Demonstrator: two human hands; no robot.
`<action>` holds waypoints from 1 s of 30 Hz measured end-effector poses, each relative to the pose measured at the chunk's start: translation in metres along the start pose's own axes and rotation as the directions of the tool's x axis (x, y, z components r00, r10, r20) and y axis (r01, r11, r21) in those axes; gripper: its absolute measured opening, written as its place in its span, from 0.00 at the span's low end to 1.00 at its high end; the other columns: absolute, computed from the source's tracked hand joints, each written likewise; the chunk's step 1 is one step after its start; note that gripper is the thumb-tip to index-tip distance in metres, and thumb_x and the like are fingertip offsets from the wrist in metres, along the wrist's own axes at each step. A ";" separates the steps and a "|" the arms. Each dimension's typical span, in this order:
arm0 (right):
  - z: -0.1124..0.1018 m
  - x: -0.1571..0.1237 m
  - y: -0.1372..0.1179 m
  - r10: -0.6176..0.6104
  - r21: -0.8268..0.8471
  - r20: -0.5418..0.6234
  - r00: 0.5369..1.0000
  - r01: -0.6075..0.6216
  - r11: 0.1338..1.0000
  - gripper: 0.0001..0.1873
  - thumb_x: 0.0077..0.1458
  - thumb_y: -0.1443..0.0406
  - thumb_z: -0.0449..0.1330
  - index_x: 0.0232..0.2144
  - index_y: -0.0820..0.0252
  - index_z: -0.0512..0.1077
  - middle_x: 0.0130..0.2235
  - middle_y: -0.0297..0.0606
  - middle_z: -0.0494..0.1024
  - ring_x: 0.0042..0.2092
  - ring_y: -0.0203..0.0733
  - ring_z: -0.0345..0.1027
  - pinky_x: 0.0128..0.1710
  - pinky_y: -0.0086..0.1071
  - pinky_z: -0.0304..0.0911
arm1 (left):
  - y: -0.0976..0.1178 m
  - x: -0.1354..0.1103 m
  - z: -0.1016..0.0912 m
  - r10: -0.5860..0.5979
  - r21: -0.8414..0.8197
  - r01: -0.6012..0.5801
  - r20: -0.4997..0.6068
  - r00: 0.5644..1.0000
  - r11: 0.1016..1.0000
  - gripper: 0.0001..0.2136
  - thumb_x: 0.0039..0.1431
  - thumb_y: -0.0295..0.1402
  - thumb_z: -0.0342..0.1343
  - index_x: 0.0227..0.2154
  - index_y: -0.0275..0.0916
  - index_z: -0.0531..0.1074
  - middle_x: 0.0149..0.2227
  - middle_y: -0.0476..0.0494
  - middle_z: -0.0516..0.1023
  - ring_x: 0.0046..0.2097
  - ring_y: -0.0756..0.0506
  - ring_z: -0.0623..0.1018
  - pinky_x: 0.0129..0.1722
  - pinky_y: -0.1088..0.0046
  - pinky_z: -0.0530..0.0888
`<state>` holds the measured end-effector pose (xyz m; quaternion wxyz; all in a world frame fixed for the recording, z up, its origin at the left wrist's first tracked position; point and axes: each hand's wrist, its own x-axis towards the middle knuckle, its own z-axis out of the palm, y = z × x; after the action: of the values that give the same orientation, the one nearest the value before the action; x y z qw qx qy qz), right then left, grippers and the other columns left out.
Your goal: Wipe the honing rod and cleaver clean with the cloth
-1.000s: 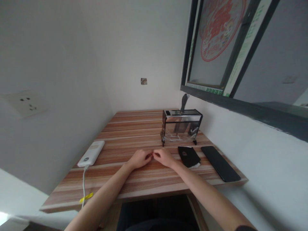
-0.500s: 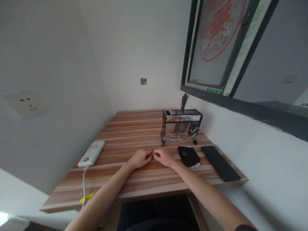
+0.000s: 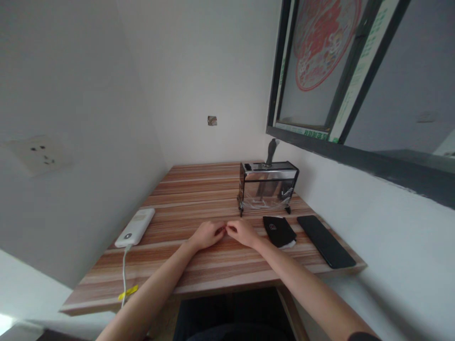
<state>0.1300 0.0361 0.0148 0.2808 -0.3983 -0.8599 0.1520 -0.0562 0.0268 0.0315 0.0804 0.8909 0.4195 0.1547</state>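
Observation:
My left hand (image 3: 209, 234) and my right hand (image 3: 242, 232) rest on the striped wooden table (image 3: 199, 189), their fingertips meeting in front of me. On both hands the fingers are curled and pinched together. Whether anything small sits between the fingertips is hidden. Right of my right hand lies a flat black cloth-like item (image 3: 279, 231) with a small logo and white edging. Beyond that hand stands a clear-sided holder (image 3: 270, 184) with a black frame, and a dark handle (image 3: 271, 151) sticks up out of it.
A black phone (image 3: 325, 240) lies near the table's right edge. At the left, a white power bank (image 3: 135, 227) has a white cable (image 3: 124, 272) running over the front edge past a yellow strip (image 3: 128, 292). Walls border the table; a dark-framed window (image 3: 320, 137) overhangs the right.

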 end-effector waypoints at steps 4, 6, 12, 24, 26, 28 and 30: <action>0.000 0.000 0.000 0.000 -0.003 -0.001 1.000 0.000 1.000 0.12 0.55 0.69 0.55 0.20 0.61 0.70 0.22 0.33 0.72 0.24 0.33 0.57 0.26 0.28 0.41 | -0.001 0.000 0.001 -0.006 0.002 0.006 -0.004 1.000 1.000 0.08 0.60 0.31 0.48 0.33 0.41 0.72 0.33 0.46 0.79 0.34 0.45 0.77 0.34 0.75 0.68; -0.001 0.000 0.000 0.000 -0.004 0.000 1.000 0.000 1.000 0.12 0.55 0.69 0.56 0.20 0.60 0.70 0.22 0.33 0.73 0.24 0.34 0.57 0.26 0.28 0.42 | -0.001 0.000 0.001 -0.007 0.000 0.007 -0.006 1.000 1.000 0.08 0.60 0.31 0.48 0.33 0.41 0.72 0.33 0.45 0.80 0.34 0.45 0.77 0.34 0.74 0.68; -0.003 0.000 -0.003 -0.002 -0.004 0.003 1.000 0.002 1.000 0.12 0.55 0.70 0.55 0.21 0.60 0.71 0.22 0.33 0.73 0.24 0.34 0.58 0.26 0.28 0.42 | 0.001 0.000 -0.001 -0.007 -0.007 0.007 -0.002 1.000 1.000 0.08 0.60 0.31 0.48 0.34 0.41 0.73 0.33 0.46 0.80 0.34 0.46 0.77 0.34 0.75 0.68; -0.004 -0.001 -0.002 -0.005 0.000 -0.001 1.000 0.005 1.000 0.12 0.55 0.69 0.55 0.21 0.60 0.71 0.22 0.33 0.73 0.24 0.34 0.58 0.26 0.28 0.42 | 0.000 0.000 0.001 -0.011 -0.011 0.011 -0.012 1.000 1.000 0.09 0.61 0.32 0.47 0.32 0.41 0.73 0.31 0.46 0.79 0.32 0.46 0.76 0.32 0.76 0.66; -0.004 -0.001 -0.003 -0.003 0.003 -0.004 1.000 0.003 1.000 0.12 0.55 0.69 0.55 0.21 0.60 0.71 0.22 0.33 0.73 0.24 0.34 0.58 0.26 0.28 0.42 | 0.000 0.000 0.001 -0.011 -0.014 0.011 -0.012 1.000 1.000 0.09 0.61 0.32 0.48 0.32 0.41 0.73 0.31 0.46 0.79 0.32 0.46 0.76 0.32 0.76 0.66; -0.004 -0.001 -0.003 -0.002 0.006 -0.007 1.000 0.002 1.000 0.12 0.55 0.70 0.55 0.21 0.60 0.71 0.21 0.33 0.73 0.24 0.34 0.58 0.26 0.28 0.41 | 0.000 -0.001 0.000 -0.012 -0.017 0.012 -0.010 1.000 1.000 0.08 0.60 0.31 0.48 0.33 0.41 0.73 0.31 0.46 0.79 0.32 0.46 0.76 0.32 0.76 0.67; -0.004 -0.001 -0.003 -0.001 0.014 -0.010 1.000 0.001 1.000 0.12 0.54 0.70 0.56 0.20 0.60 0.71 0.21 0.33 0.72 0.24 0.34 0.58 0.26 0.28 0.41 | 0.000 -0.001 0.000 -0.011 -0.024 0.011 -0.009 1.000 1.000 0.08 0.60 0.31 0.48 0.34 0.42 0.73 0.32 0.46 0.79 0.33 0.46 0.76 0.33 0.76 0.67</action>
<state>0.1313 0.0338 0.0186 0.2877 -0.3967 -0.8576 0.1558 -0.0566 0.0266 0.0308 0.0900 0.8867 0.4229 0.1636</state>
